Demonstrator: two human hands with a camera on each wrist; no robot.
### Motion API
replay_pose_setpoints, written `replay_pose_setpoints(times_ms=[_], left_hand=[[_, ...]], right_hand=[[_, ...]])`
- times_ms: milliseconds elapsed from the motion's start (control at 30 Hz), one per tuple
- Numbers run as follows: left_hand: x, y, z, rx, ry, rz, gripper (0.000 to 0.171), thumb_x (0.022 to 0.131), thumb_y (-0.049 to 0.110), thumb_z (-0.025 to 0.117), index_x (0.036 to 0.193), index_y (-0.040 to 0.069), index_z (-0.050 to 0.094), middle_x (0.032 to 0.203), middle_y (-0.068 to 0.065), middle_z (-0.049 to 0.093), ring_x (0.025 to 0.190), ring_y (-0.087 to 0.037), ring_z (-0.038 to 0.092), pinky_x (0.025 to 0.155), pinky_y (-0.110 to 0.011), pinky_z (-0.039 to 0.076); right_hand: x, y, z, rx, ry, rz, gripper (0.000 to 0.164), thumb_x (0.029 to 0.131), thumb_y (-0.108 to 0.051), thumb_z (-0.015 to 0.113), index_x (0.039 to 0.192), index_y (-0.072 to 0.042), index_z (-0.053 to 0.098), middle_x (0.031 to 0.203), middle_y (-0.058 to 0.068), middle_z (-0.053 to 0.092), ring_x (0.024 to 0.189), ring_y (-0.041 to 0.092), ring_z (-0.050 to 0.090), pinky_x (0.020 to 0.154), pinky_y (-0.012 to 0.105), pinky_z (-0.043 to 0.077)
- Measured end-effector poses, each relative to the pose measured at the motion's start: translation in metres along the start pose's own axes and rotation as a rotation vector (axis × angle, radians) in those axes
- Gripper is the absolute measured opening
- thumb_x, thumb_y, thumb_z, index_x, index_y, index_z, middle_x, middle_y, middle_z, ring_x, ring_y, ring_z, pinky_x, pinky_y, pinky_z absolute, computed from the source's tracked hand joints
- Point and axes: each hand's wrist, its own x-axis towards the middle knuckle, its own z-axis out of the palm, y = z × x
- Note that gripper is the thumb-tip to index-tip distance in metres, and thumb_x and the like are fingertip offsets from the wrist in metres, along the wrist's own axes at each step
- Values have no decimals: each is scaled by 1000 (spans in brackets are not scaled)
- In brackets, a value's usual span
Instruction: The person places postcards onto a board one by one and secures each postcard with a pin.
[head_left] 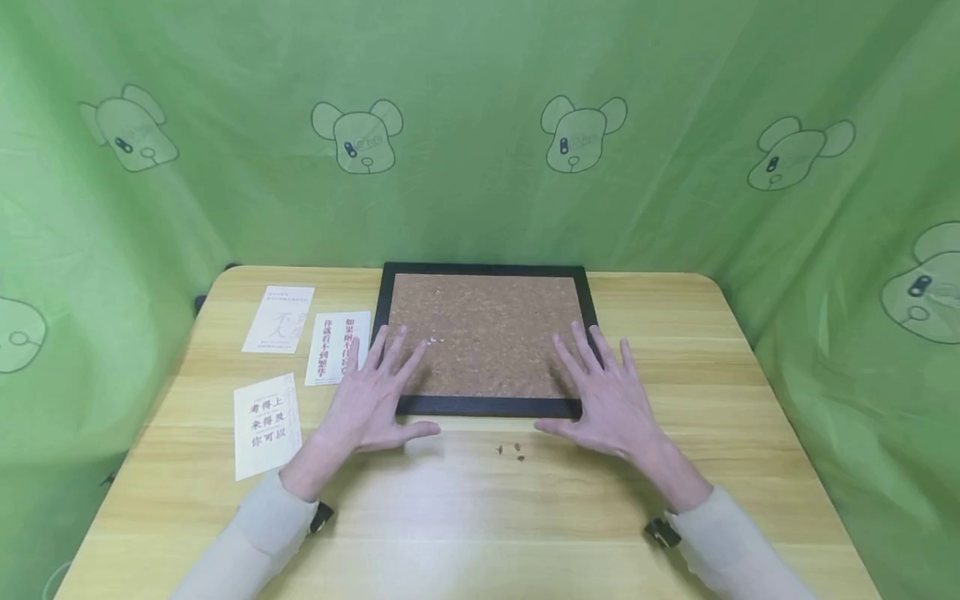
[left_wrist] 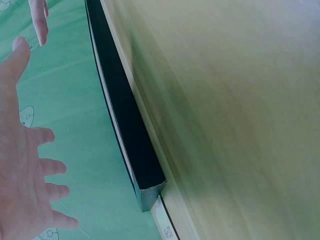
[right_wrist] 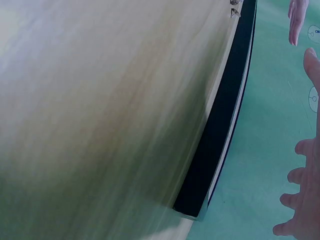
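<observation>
A cork board (head_left: 487,333) with a black frame lies flat at the back middle of the table. My left hand (head_left: 371,398) is held above its front left corner, fingers spread and nothing in it. Over the front right corner is my right hand (head_left: 611,404), spread the same way and holding nothing. Both wrist views show the hands raised apart from the board's black edge (left_wrist: 125,100). Three small metal tacks (head_left: 517,447) lie on the wood in front of the board. A few tiny white specks (head_left: 435,340) show on the cork, too small to identify.
Three printed cards lie left of the board: one at the back (head_left: 277,321), one beside the frame (head_left: 330,350) partly behind my left fingers, and one nearer (head_left: 266,427). A green curtain (head_left: 480,208) with mouse-like drawings surrounds the wooden table (head_left: 480,533).
</observation>
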Motion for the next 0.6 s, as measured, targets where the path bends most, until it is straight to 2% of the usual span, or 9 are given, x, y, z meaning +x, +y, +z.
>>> replay_pose_setpoints(times_ms=[233, 600], left_hand=[[-1, -1, 2, -18, -6, -6, 123, 76, 92, 59, 170, 21, 23, 177, -17, 17, 163, -45, 20, 124, -77, 25], [-3, -4, 2, -26, -9, -9, 122, 77, 93, 57, 169, 19, 26, 176, -18, 17, 162, -46, 23, 126, -75, 23]], right_hand=[[-1, 2, 3, -3, 22, -8, 127, 74, -92, 62, 170, -19, 23, 180, 10, 2, 164, 44, 15, 128, 75, 10], [-3, 8, 6, -9, 20, -15, 126, 76, -91, 62, 170, -20, 20, 179, 12, 9, 165, 43, 15, 129, 73, 14]])
